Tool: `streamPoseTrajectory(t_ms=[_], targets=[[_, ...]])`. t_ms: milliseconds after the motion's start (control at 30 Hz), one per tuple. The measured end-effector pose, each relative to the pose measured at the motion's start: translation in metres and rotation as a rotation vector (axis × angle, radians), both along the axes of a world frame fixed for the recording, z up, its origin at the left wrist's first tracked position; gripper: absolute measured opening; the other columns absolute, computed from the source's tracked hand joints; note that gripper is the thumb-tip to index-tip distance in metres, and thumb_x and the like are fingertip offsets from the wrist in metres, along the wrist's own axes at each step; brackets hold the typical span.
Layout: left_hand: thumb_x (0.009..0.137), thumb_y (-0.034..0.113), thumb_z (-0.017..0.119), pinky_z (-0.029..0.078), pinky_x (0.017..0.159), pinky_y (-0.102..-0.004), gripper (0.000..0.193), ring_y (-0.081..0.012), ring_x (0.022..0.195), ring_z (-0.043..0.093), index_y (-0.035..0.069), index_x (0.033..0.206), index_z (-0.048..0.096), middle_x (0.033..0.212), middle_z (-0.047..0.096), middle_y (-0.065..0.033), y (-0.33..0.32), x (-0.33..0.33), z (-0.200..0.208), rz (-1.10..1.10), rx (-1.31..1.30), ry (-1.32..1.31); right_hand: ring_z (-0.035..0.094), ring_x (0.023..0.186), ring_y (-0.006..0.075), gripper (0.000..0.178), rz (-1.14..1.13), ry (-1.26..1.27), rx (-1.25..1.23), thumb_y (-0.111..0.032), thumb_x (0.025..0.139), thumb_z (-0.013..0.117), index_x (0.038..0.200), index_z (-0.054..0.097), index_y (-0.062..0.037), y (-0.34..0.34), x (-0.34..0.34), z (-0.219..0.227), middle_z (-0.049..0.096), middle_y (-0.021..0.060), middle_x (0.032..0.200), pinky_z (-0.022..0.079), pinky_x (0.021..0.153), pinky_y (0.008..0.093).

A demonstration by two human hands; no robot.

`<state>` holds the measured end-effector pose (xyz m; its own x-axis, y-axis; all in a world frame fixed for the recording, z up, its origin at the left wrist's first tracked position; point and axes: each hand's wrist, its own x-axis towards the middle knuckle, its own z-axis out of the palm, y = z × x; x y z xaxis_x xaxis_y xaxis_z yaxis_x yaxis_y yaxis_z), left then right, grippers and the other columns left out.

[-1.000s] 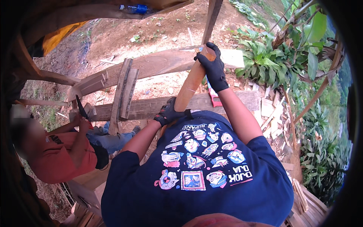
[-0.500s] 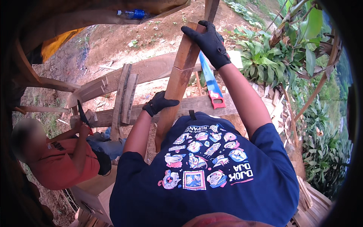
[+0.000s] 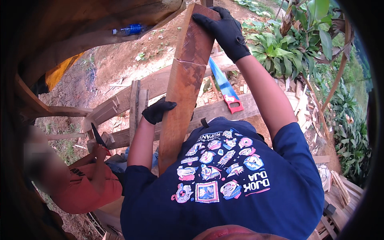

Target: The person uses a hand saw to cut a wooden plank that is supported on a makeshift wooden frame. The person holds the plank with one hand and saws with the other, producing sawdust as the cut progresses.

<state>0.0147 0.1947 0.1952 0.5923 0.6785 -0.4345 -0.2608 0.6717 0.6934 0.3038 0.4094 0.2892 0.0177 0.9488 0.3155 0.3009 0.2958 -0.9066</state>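
A thick wooden beam (image 3: 183, 86) slants up in front of my chest, its lower end close to my shirt. One thin saw kerf crosses its broad face below the upper end. My right hand (image 3: 226, 34), in a black glove, grips the beam near the top, thumb over the face. Lower down, my black-gloved left hand (image 3: 158, 111) clasps the left edge, with some fingers hidden behind the wood. To the right of the beam a handsaw (image 3: 224, 85) with a blue blade and red handle lies across the timbers, touched by neither hand.
Long planks (image 3: 246, 107) form a rough bench beyond me. At left, a person in a red shirt (image 3: 90, 188) holds another saw (image 3: 98, 136). A blue-labelled bottle (image 3: 132, 29) lies at upper left. Leafy plants (image 3: 276, 54) and scrap wood (image 3: 302, 106) are at right.
The beam has been raised and turned, so its broad face with the kerf now shows more. Both hands moved with it, still gripping. The handsaw stays on the timbers.
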Motion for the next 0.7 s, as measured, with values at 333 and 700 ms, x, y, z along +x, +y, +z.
streamPoseTrajectory(t_ms=[333, 700], targets=[[0.092, 0.040, 0.085, 0.052, 0.118, -0.0491, 0.094, -0.0363, 0.135, 0.067, -0.005, 0.163, 0.043, 0.152, 0.064, -0.0237, 0.018, 0.011, 0.002, -0.084, -0.065, -0.080, 0.076, 0.120, 0.0354, 0.107, -0.030, 0.032, -0.089, -0.077, 0.072, 0.089, 0.144, 0.066, -0.0006, 0.009, 0.021, -0.013, 0.078, 0.0234, 0.125, 0.058, 0.106, 0.0460], [0.090, 0.049, 0.084, 0.054, 0.114, -0.0500, 0.100, -0.0384, 0.131, 0.069, -0.006, 0.163, 0.043, 0.149, 0.065, -0.0268, 0.015, 0.024, -0.013, -0.034, -0.072, -0.130, 0.078, 0.113, 0.0358, 0.107, -0.042, -0.045, -0.108, -0.081, 0.071, 0.088, 0.139, 0.068, -0.0009, 0.008, 0.020, -0.007, 0.079, 0.0234, 0.119, 0.061, 0.100, 0.0463]])
